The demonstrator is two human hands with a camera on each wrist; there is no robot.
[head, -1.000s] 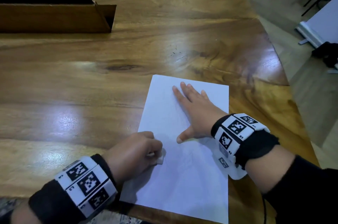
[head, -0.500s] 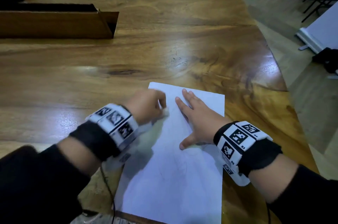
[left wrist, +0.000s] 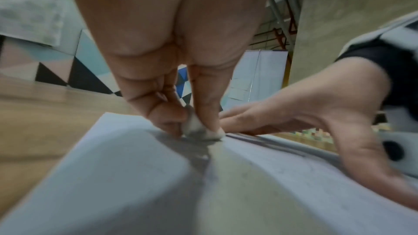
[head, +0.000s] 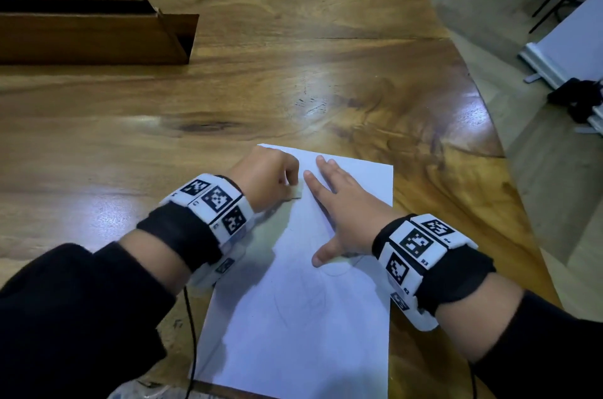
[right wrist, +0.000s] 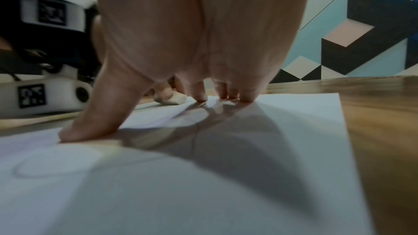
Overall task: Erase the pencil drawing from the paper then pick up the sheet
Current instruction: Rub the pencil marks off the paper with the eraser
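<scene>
A white sheet of paper (head: 303, 327) lies on the wooden table (head: 293, 79) near its front edge, with faint pencil lines (head: 303, 300) in its middle. My left hand (head: 267, 175) pinches a small white eraser (left wrist: 194, 128) and presses it on the sheet's far left part. The eraser (right wrist: 173, 99) also shows in the right wrist view. My right hand (head: 339, 212) lies flat on the sheet's far right part, fingers straight and spread, thumb out, holding the paper (right wrist: 226, 185) down. A pencil oval (right wrist: 56, 163) shows near the thumb.
An open brown cardboard box (head: 94, 36) lies on its side at the table's far left. The table's right edge curves close beside the sheet, with floor beyond. A thin black cable (head: 192, 340) hangs from my left wrist over the front edge.
My left hand with the eraser has moved from the sheet's near left edge up to its far left part, beside my right fingers. The right hand stays flat on the paper.
</scene>
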